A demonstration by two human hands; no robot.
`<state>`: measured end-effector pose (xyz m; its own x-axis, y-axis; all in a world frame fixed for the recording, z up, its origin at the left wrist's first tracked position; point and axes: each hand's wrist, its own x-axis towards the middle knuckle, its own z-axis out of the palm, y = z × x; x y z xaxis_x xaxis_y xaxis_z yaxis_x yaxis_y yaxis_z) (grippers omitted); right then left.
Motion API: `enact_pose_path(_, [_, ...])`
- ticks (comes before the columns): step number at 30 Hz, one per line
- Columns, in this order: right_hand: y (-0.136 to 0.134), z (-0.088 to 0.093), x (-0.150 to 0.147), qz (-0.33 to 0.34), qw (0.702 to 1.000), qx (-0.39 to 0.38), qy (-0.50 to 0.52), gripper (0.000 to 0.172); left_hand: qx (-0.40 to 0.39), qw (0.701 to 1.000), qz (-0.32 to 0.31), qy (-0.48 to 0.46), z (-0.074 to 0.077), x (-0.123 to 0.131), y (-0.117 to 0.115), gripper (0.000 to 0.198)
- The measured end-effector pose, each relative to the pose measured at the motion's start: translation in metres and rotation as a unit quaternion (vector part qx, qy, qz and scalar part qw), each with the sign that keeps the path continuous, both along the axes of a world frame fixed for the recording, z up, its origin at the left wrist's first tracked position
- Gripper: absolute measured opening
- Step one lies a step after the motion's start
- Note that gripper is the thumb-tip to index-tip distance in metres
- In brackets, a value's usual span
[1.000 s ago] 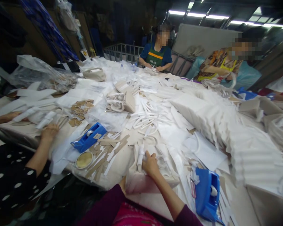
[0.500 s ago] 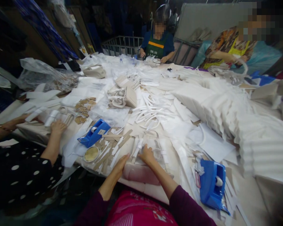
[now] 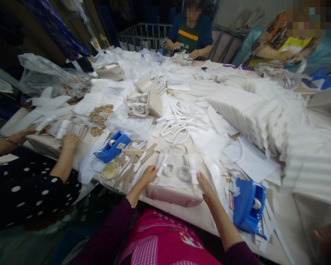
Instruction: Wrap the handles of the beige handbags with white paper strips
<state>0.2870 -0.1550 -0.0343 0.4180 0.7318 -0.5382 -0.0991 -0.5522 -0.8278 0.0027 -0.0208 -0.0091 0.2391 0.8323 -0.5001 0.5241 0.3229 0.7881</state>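
A pale beige-pink handbag [image 3: 174, 195] lies on the table in front of me, its base facing me. White wrapping covers parts of its straps, and two round clear coils rest on its upper side. My left hand [image 3: 148, 175] grips the bag's left side, fingers near the left wrapped strap. On the right side, my right hand [image 3: 204, 184] holds the bag's edge, fingertips by the other wrapped strap. Beyond the bag lies a pile of white tube-like handles [image 3: 179, 127].
Blue tape dispensers [image 3: 114, 146] [image 3: 249, 206] flank the bag. Cardboard and paper strips [image 3: 128, 162] lie beside a round tape roll [image 3: 110, 170]. White padding [image 3: 289, 140] is heaped at right. A co-worker's hands [image 3: 70, 141] handle another bag at left; two people work across the table.
My right hand has moved from the middle of the bag to its right side, uncovering the round coils. My left hand has shifted up along the left side. The camera view has tilted down.
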Motion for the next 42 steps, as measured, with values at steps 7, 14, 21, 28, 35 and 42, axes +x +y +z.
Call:
enact_pose_path(7, [-0.010, -0.006, -0.012, -0.014, 1.000, 0.004, -0.017, 0.059, 0.068, 0.997, -0.039, 0.028, -0.006, 0.008, 0.007, 0.017])
enact_pose_path(14, [-0.016, -0.007, -0.004, 0.006, 0.997, 0.020, -0.075, 0.049, 0.082, 0.995, -0.058, 0.001, -0.022, 0.011, 0.016, 0.015])
enact_pose_path(21, [0.000, 0.010, 0.011, -0.033, 0.983, 0.031, -0.177, 0.060, 0.141, 0.990, -0.023, 0.004, -0.030, 0.030, 0.048, 0.026])
enact_pose_path(28, [0.004, 0.016, 0.006, -0.008, 0.976, 0.042, -0.215, 0.036, 0.204, 0.978, -0.013, 0.050, -0.031, 0.056, 0.063, 0.016])
enact_pose_path(35, [-0.002, 0.023, 0.010, -0.005, 0.990, 0.034, -0.138, 0.038, 0.259, 0.959, -0.120, -0.007, -0.019, 0.057, 0.069, 0.009])
enact_pose_path(42, [-0.017, 0.024, -0.013, 0.023, 0.983, 0.014, -0.180, 0.044, 0.226, 0.951, -0.196, -0.075, -0.034, 0.057, 0.076, 0.049])
